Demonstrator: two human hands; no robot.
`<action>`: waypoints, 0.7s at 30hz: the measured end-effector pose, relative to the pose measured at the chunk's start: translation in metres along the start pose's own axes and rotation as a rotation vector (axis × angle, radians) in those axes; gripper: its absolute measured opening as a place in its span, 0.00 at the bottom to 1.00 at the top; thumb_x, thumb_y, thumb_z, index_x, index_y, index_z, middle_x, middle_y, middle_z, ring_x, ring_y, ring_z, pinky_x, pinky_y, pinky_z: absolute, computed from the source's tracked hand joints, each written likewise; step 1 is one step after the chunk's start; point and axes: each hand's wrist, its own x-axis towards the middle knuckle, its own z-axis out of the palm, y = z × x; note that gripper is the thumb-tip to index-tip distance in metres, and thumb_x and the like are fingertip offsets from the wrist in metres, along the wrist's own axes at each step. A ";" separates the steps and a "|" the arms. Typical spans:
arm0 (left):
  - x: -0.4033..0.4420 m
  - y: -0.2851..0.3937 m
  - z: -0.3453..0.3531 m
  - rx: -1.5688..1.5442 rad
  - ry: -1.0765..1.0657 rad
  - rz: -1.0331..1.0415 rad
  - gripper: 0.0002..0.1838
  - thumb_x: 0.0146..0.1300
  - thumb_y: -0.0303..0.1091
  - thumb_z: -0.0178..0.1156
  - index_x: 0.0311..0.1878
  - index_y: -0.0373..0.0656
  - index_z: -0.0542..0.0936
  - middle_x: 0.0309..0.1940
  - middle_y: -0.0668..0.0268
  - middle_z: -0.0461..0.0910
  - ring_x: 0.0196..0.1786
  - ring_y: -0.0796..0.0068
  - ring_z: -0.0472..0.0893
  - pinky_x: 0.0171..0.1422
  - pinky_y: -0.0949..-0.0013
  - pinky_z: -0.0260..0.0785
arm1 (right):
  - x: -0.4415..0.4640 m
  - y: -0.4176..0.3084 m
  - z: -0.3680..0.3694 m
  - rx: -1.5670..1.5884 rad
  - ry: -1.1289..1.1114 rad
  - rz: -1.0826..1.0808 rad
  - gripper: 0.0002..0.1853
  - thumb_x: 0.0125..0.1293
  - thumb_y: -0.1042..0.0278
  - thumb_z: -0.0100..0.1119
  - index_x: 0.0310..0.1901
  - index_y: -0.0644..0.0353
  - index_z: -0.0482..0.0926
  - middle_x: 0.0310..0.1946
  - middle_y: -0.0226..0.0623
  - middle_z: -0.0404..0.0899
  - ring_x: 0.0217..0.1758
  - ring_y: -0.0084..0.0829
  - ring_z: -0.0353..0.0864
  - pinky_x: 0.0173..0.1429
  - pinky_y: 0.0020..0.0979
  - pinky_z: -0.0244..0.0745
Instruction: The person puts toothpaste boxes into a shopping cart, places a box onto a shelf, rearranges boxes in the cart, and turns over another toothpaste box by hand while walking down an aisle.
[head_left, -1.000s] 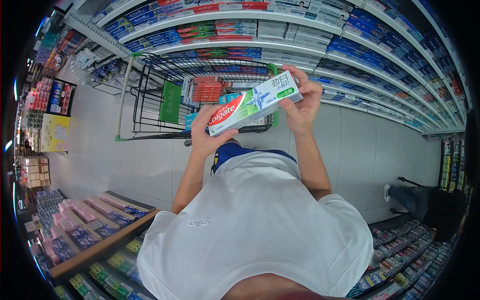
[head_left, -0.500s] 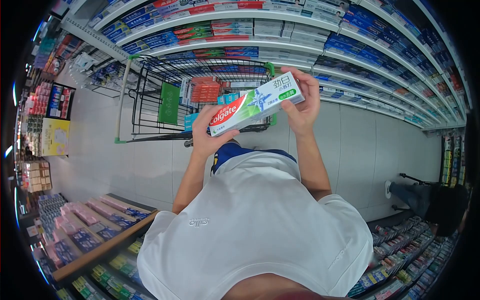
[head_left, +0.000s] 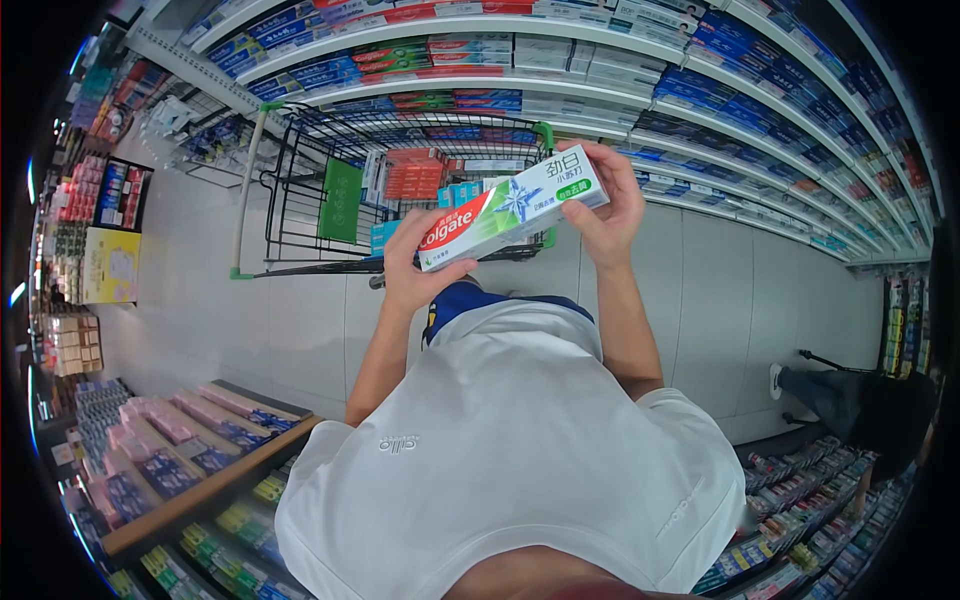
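A Colgate toothpaste box (head_left: 515,207), white with red and green printing, is held up in front of my body, its right end tilted higher. My left hand (head_left: 412,262) grips the lower left end, thumb along the bottom edge. At the upper right end, my right hand (head_left: 608,207) has its thumb on the front face and its fingers behind. Beyond the box stands a black wire shopping cart (head_left: 295,190) with green corners and a green panel. Inside it lie red boxes (head_left: 415,176) and blue boxes (head_left: 460,194), partly covered by the toothpaste box.
Long shelves (head_left: 590,85) stacked with boxed toothpaste run across the front and right. At lower left stands a display counter (head_left: 215,480) with pink and blue packs. Another person (head_left: 840,400) is at the far right. Grey floor tiles (head_left: 720,300) lie between.
Both hands keep the same hold on the toothpaste box, which has barely moved. The cart and shelves appear shifted very slightly in view. The person at the right has moved a little.
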 end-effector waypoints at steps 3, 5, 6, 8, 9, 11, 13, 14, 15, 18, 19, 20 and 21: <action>0.000 0.001 -0.001 -0.001 0.015 -0.008 0.33 0.36 0.37 0.78 0.49 0.35 0.78 0.35 0.61 0.78 0.36 0.69 0.76 0.42 0.70 0.68 | 0.000 0.000 0.001 -0.003 0.001 -0.003 0.31 0.49 0.77 0.69 0.56 0.68 0.68 0.55 0.50 0.73 0.59 0.35 0.74 0.63 0.35 0.68; 0.001 0.000 -0.002 0.007 0.012 -0.010 0.34 0.36 0.37 0.78 0.49 0.35 0.78 0.36 0.60 0.78 0.36 0.69 0.76 0.42 0.70 0.68 | 0.000 0.002 0.002 0.007 -0.004 -0.006 0.31 0.49 0.77 0.69 0.57 0.68 0.68 0.55 0.50 0.73 0.59 0.35 0.74 0.63 0.34 0.68; 0.001 0.000 -0.003 0.014 0.003 0.009 0.34 0.37 0.36 0.78 0.50 0.34 0.77 0.36 0.61 0.77 0.37 0.71 0.75 0.42 0.71 0.67 | 0.000 0.002 0.002 0.015 -0.007 -0.010 0.31 0.49 0.78 0.68 0.57 0.68 0.68 0.55 0.50 0.73 0.58 0.35 0.74 0.63 0.34 0.68; 0.001 -0.002 -0.004 0.022 -0.005 0.027 0.35 0.37 0.36 0.78 0.51 0.32 0.76 0.37 0.62 0.75 0.37 0.73 0.74 0.42 0.73 0.66 | 0.001 0.001 0.004 0.035 0.004 -0.011 0.31 0.50 0.78 0.67 0.58 0.68 0.68 0.55 0.50 0.73 0.58 0.35 0.74 0.62 0.34 0.68; 0.001 -0.004 -0.005 0.021 -0.007 0.027 0.36 0.37 0.35 0.78 0.52 0.32 0.75 0.38 0.62 0.76 0.39 0.74 0.75 0.44 0.73 0.67 | 0.002 0.000 0.006 0.052 0.017 -0.012 0.31 0.50 0.79 0.66 0.58 0.68 0.67 0.55 0.50 0.73 0.58 0.35 0.74 0.62 0.34 0.69; -0.001 -0.004 -0.004 0.019 -0.010 0.025 0.37 0.38 0.34 0.78 0.53 0.33 0.74 0.39 0.62 0.76 0.41 0.74 0.76 0.46 0.73 0.68 | 0.002 -0.002 0.007 0.068 0.029 0.025 0.32 0.51 0.79 0.65 0.59 0.68 0.67 0.54 0.50 0.74 0.57 0.34 0.75 0.61 0.33 0.69; -0.002 -0.002 0.000 -0.241 0.147 -0.132 0.40 0.39 0.32 0.78 0.57 0.33 0.70 0.43 0.62 0.77 0.46 0.73 0.78 0.52 0.71 0.70 | 0.001 -0.001 0.006 0.083 0.042 0.064 0.33 0.51 0.79 0.64 0.61 0.69 0.66 0.54 0.50 0.74 0.57 0.34 0.75 0.61 0.32 0.69; -0.002 -0.002 0.000 -0.241 0.148 -0.134 0.40 0.39 0.32 0.78 0.57 0.33 0.70 0.43 0.62 0.77 0.46 0.73 0.78 0.52 0.71 0.70 | 0.001 0.001 0.003 0.058 0.030 0.069 0.33 0.51 0.79 0.65 0.61 0.69 0.66 0.53 0.49 0.75 0.56 0.33 0.75 0.61 0.31 0.69; 0.000 -0.001 -0.001 -0.306 0.185 -0.166 0.39 0.40 0.31 0.77 0.58 0.33 0.69 0.44 0.61 0.77 0.47 0.73 0.78 0.54 0.71 0.70 | 0.000 0.003 0.001 0.035 0.017 0.075 0.33 0.51 0.79 0.65 0.61 0.69 0.66 0.52 0.48 0.75 0.55 0.31 0.75 0.60 0.31 0.69; 0.005 -0.006 -0.008 -0.429 0.242 -0.203 0.38 0.45 0.25 0.73 0.60 0.35 0.66 0.48 0.59 0.78 0.51 0.72 0.78 0.57 0.70 0.69 | -0.003 0.009 -0.002 -0.033 0.057 0.151 0.30 0.53 0.78 0.65 0.60 0.69 0.69 0.51 0.45 0.76 0.54 0.29 0.76 0.58 0.29 0.69; 0.006 -0.008 -0.010 -0.424 0.249 -0.206 0.38 0.45 0.25 0.73 0.60 0.35 0.66 0.48 0.59 0.78 0.51 0.72 0.78 0.57 0.70 0.69 | -0.004 0.011 -0.002 -0.029 0.050 0.155 0.30 0.53 0.78 0.65 0.60 0.69 0.69 0.51 0.45 0.76 0.54 0.29 0.76 0.58 0.29 0.69; 0.006 -0.008 -0.011 -0.456 0.231 -0.203 0.36 0.47 0.26 0.72 0.61 0.34 0.66 0.48 0.59 0.77 0.51 0.72 0.77 0.57 0.70 0.69 | -0.005 0.012 -0.002 -0.005 0.100 0.195 0.28 0.53 0.78 0.64 0.58 0.69 0.70 0.50 0.43 0.77 0.53 0.28 0.76 0.57 0.28 0.69; 0.007 -0.008 -0.012 -0.488 0.213 -0.201 0.35 0.49 0.26 0.70 0.61 0.34 0.66 0.49 0.58 0.77 0.52 0.72 0.77 0.58 0.70 0.68 | -0.005 0.013 -0.002 0.018 0.151 0.235 0.26 0.54 0.78 0.64 0.57 0.69 0.72 0.50 0.42 0.77 0.53 0.27 0.76 0.57 0.27 0.69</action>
